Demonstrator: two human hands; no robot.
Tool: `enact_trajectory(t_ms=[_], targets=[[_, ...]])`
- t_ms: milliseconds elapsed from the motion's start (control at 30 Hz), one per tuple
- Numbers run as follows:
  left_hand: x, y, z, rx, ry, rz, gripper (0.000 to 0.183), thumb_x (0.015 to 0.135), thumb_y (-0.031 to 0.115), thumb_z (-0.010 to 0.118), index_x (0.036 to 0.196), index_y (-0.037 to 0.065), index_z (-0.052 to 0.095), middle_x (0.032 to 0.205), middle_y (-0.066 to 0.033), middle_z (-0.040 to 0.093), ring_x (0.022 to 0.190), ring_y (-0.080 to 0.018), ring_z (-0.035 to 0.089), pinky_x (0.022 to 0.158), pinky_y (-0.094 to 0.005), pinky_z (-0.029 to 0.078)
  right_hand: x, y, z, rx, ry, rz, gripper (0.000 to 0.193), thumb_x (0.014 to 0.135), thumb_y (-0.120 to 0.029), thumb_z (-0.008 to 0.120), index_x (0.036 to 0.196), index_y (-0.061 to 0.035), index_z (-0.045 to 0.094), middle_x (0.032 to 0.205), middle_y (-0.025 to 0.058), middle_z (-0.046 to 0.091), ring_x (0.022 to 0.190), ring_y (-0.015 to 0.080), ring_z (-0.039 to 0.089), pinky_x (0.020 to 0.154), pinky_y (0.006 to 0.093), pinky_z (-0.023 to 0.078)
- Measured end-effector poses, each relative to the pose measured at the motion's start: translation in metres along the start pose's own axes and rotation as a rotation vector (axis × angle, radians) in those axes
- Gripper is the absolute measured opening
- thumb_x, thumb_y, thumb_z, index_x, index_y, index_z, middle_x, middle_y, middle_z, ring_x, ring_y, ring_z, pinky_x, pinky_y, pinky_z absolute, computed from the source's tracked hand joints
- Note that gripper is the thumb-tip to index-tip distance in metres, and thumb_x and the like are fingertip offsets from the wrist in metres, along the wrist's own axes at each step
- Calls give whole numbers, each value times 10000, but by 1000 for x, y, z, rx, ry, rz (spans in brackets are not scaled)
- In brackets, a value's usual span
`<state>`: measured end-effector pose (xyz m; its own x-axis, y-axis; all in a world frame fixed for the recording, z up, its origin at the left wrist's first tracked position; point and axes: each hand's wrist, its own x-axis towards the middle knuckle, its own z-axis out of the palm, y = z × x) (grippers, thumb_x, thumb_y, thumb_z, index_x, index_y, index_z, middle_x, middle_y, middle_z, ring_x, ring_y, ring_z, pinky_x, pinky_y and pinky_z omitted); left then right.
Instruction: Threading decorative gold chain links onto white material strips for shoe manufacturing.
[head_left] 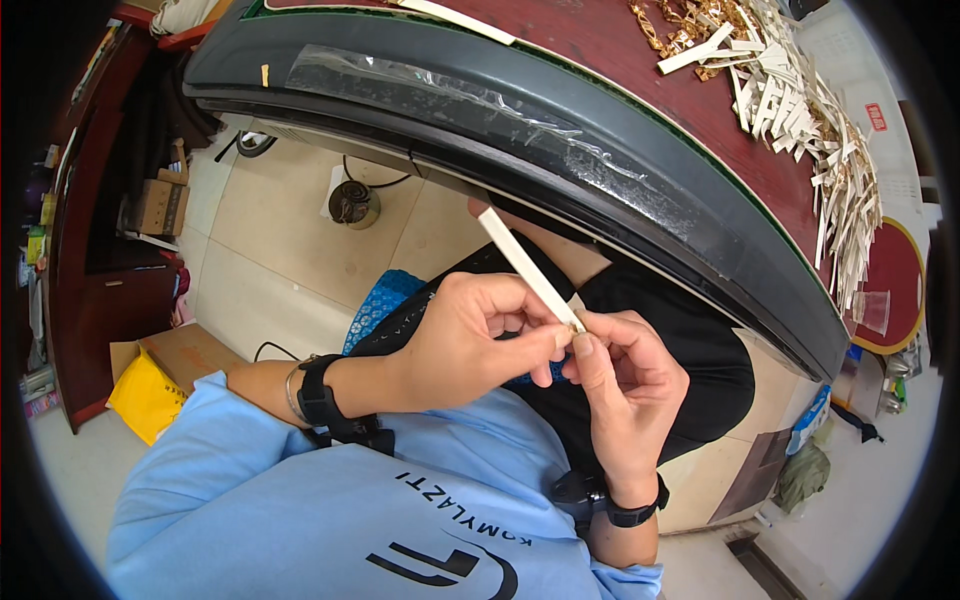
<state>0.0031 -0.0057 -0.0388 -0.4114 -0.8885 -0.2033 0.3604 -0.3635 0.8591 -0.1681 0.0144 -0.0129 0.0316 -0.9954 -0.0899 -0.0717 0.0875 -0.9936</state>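
Observation:
Over my lap, my left hand and my right hand meet fingertip to fingertip at the lower end of a narrow white strip. It looks like folded paper or card. The strip slants up and to the left, its far end free in the air. My left thumb and forefinger pinch it near that lower end. Thumb and forefinger of my right hand close on the very tip, where a small dark bit shows. What exactly lies between the fingertips is too small to make out.
A dark red tabletop with a padded grey edge curves ahead of me. At its right lie a heap of cream strips, gold chain-like pieces and a clear cup. A can and cardboard box stand on the floor.

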Motion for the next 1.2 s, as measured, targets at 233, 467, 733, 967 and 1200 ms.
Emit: enact_trajectory(t_ms=[233, 467, 733, 967, 1200], targets=[[5, -1, -12, -227, -122, -164, 170, 936, 76, 631, 1037, -57, 664, 890, -116, 677, 734, -165, 672, 662, -265, 558, 0, -3, -11, 9, -84, 59, 183, 897, 49, 637, 1074, 83, 668, 907, 93, 632, 727, 99, 618, 640, 208, 521], [5, -4, -17, -264, -170, -245, 154, 922, 47, 636, 1027, -61, 665, 896, -163, 692, 745, -229, 697, 683, -318, 570, -2, -5, -11, -28, -120, 112, 164, 877, 68, 640, 1036, 88, 676, 884, 88, 639, 697, 91, 613, 615, 205, 514], [0, 0, -8, 59, -47, -127, 102, 905, 25, 626, 946, -58, 668, 840, -106, 671, 687, -147, 669, 613, -245, 521, -3, 1, -2, -96, -77, 83, 128, 877, 67, 635, 993, 78, 688, 833, 69, 639, 695, 96, 630, 616, 209, 518], [2, -4, -13, -50, 72, -97, 82, 899, 23, 623, 915, -48, 662, 790, -90, 647, 600, -120, 608, 528, -233, 489, 0, -2, -11, 208, -145, 287, 312, 1000, -114, 534, 1241, 81, 571, 945, 110, 693, 726, 88, 619, 654, 205, 503], [4, -15, -18, -128, 124, -28, 113, 909, 17, 607, 995, -50, 635, 801, -97, 636, 639, -138, 614, 545, -250, 506, -3, 8, -24, 236, -213, 340, 246, 977, -118, 580, 1141, 60, 627, 866, 64, 684, 647, 37, 528, 571, 175, 410]])
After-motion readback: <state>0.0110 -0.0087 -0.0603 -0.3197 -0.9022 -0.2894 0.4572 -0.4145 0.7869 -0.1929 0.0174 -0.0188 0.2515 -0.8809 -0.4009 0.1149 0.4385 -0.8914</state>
